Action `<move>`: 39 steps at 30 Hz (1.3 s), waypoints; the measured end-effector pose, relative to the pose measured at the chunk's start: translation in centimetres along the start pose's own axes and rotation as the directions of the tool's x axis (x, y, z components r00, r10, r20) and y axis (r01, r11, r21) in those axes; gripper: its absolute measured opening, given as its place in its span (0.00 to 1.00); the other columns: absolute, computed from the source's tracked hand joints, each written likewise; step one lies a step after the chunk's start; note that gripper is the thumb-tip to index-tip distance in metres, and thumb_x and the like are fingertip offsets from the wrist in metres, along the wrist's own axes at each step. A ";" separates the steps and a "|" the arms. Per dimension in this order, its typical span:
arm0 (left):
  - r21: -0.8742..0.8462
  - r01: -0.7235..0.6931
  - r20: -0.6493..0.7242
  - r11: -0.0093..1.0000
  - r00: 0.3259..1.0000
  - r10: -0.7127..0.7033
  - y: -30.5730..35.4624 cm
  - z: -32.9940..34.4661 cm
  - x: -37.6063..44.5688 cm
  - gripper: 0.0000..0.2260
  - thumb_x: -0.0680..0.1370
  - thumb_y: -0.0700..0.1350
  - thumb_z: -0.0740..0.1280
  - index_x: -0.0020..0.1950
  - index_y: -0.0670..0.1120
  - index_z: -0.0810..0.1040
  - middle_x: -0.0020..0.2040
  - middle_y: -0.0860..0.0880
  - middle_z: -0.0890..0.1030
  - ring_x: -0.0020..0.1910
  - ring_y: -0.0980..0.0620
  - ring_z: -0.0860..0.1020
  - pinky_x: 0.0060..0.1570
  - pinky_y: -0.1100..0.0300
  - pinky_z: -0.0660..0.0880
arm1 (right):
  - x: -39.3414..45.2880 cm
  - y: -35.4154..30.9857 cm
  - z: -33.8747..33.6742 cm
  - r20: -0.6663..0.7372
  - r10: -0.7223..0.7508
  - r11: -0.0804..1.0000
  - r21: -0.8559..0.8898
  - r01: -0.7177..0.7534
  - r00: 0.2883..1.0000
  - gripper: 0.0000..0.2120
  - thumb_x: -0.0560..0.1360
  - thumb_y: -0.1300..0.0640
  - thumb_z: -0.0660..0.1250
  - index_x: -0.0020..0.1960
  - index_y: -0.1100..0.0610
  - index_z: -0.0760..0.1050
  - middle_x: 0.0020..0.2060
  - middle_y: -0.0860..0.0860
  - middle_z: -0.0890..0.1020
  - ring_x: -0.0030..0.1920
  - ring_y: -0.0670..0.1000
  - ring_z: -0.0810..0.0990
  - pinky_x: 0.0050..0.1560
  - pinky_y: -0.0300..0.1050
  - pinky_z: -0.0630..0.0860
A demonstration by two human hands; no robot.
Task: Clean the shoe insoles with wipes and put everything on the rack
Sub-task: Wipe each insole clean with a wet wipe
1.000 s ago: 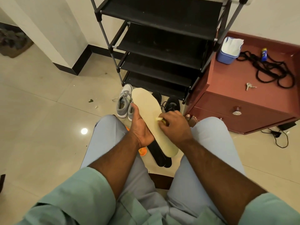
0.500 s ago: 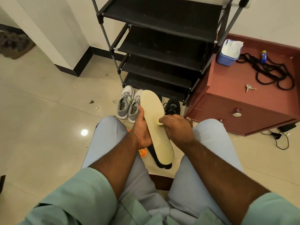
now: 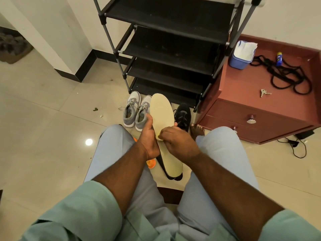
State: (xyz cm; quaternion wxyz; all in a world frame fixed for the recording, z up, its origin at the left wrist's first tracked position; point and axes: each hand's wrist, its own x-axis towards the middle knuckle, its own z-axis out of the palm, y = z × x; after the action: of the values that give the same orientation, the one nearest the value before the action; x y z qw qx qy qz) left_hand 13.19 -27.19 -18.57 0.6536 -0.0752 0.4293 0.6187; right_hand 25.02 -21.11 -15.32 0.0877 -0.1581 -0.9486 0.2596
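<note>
My left hand grips a cream insole by its left edge, held lengthwise between my knees. My right hand presses a small yellowish wipe against the insole's middle; most of the wipe is hidden under my fingers. Dark insoles lie under the cream one, only their edges showing. The black shoe rack stands ahead with bare shelves. A blue tub of white wipes sits on the red cabinet.
Grey sneakers and a black shoe stand on the floor before the rack. A black cord, keys and a small bottle lie on the cabinet. An orange object peeks from under my left wrist.
The insole has turned from a slant to nearly straight ahead. My right hand slid the wipe down and left along it, closer to my left hand.
</note>
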 end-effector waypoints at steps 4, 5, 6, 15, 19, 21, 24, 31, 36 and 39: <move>0.004 -0.019 0.010 1.000 1.000 0.019 -0.1 -0.1 -0.1 0.40 0.75 0.75 0.45 0.67 0.48 0.77 0.64 0.40 0.79 0.63 0.40 0.77 0.62 0.43 0.73 | 0.2 1.9 -0.1 -0.062 0.209 0.978 0.004 -0.209 0.976 0.10 0.76 0.64 0.63 0.53 0.62 0.80 0.50 0.57 0.81 0.52 0.57 0.78 0.56 0.50 0.75; 0.015 -0.023 0.014 1.000 1.000 0.023 -0.1 -0.1 -0.1 0.39 0.76 0.74 0.44 0.66 0.49 0.77 0.62 0.41 0.81 0.61 0.40 0.78 0.60 0.43 0.75 | 0.1 2.6 -0.4 -0.069 0.272 0.962 -0.007 -0.273 0.960 0.10 0.76 0.65 0.62 0.54 0.62 0.79 0.51 0.57 0.81 0.53 0.56 0.77 0.56 0.48 0.74; 0.015 -0.025 0.017 1.000 1.000 0.025 -0.1 0.0 -0.2 0.38 0.76 0.74 0.44 0.65 0.49 0.78 0.61 0.41 0.81 0.60 0.40 0.79 0.58 0.43 0.75 | 0.1 2.7 -0.6 -0.066 0.277 0.960 -0.017 -0.279 0.959 0.10 0.76 0.65 0.62 0.54 0.62 0.79 0.51 0.57 0.81 0.53 0.56 0.77 0.56 0.48 0.74; -0.019 -0.029 0.045 0.999 0.999 0.029 -0.4 -0.3 0.2 0.37 0.76 0.72 0.51 0.73 0.48 0.73 0.68 0.39 0.76 0.63 0.39 0.76 0.62 0.43 0.74 | 0.2 1.7 -0.3 -0.060 0.298 0.954 0.060 -0.295 0.953 0.10 0.77 0.63 0.62 0.56 0.62 0.79 0.53 0.57 0.81 0.55 0.56 0.77 0.60 0.49 0.74; -0.051 -0.031 0.047 0.998 0.998 0.033 -0.1 -0.2 0.0 0.35 0.76 0.70 0.53 0.68 0.46 0.77 0.61 0.39 0.80 0.57 0.41 0.79 0.61 0.44 0.74 | 0.5 0.8 -0.5 -0.030 0.170 0.985 0.035 -0.169 0.985 0.09 0.76 0.63 0.64 0.54 0.62 0.79 0.51 0.57 0.81 0.53 0.56 0.78 0.57 0.51 0.76; -0.076 -0.031 0.037 0.997 0.999 0.034 0.0 -0.1 -0.1 0.35 0.75 0.69 0.55 0.67 0.43 0.77 0.60 0.39 0.80 0.57 0.41 0.79 0.63 0.45 0.72 | 0.3 -0.5 -0.3 -0.007 0.041 0.998 0.048 -0.041 0.999 0.08 0.72 0.66 0.66 0.50 0.63 0.81 0.45 0.57 0.83 0.47 0.57 0.80 0.52 0.51 0.78; -0.036 -0.037 0.038 0.999 0.999 0.038 -0.3 0.0 0.0 0.36 0.76 0.69 0.54 0.72 0.45 0.74 0.62 0.39 0.78 0.58 0.40 0.78 0.62 0.44 0.74 | 0.4 0.7 -0.3 -0.045 0.146 0.988 0.064 -0.143 0.988 0.09 0.74 0.66 0.65 0.52 0.63 0.80 0.48 0.58 0.82 0.51 0.57 0.79 0.56 0.51 0.76; -0.046 -0.053 0.043 0.998 0.998 0.055 -0.2 0.0 0.1 0.33 0.77 0.66 0.53 0.68 0.44 0.77 0.57 0.40 0.80 0.55 0.42 0.79 0.59 0.46 0.74 | 0.5 0.3 -0.6 -0.062 0.133 0.989 0.066 -0.129 0.989 0.09 0.74 0.66 0.64 0.52 0.63 0.80 0.48 0.58 0.82 0.51 0.57 0.79 0.56 0.51 0.76; -0.008 -0.038 0.046 0.999 0.998 0.038 -0.4 0.1 0.1 0.32 0.77 0.65 0.50 0.70 0.46 0.75 0.56 0.40 0.80 0.54 0.41 0.78 0.56 0.47 0.75 | 0.6 1.5 -0.3 -0.082 0.243 0.969 0.068 -0.238 0.967 0.09 0.76 0.65 0.63 0.54 0.63 0.79 0.50 0.58 0.81 0.53 0.57 0.78 0.57 0.50 0.75; 0.011 -0.047 0.043 0.999 0.998 0.047 -0.4 0.2 0.1 0.31 0.78 0.64 0.49 0.67 0.47 0.77 0.55 0.40 0.81 0.53 0.41 0.79 0.55 0.47 0.75 | 0.7 2.2 -0.5 -0.059 0.321 0.947 0.048 -0.319 0.945 0.10 0.77 0.63 0.62 0.56 0.62 0.78 0.53 0.57 0.80 0.55 0.56 0.76 0.59 0.48 0.73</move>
State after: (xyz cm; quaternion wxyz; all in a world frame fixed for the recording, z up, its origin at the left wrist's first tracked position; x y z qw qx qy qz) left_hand 13.58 -27.13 -18.67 0.6485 -0.0479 0.4206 0.6327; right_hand 25.05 -18.85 -15.97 0.0788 -0.3167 -0.9020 0.2827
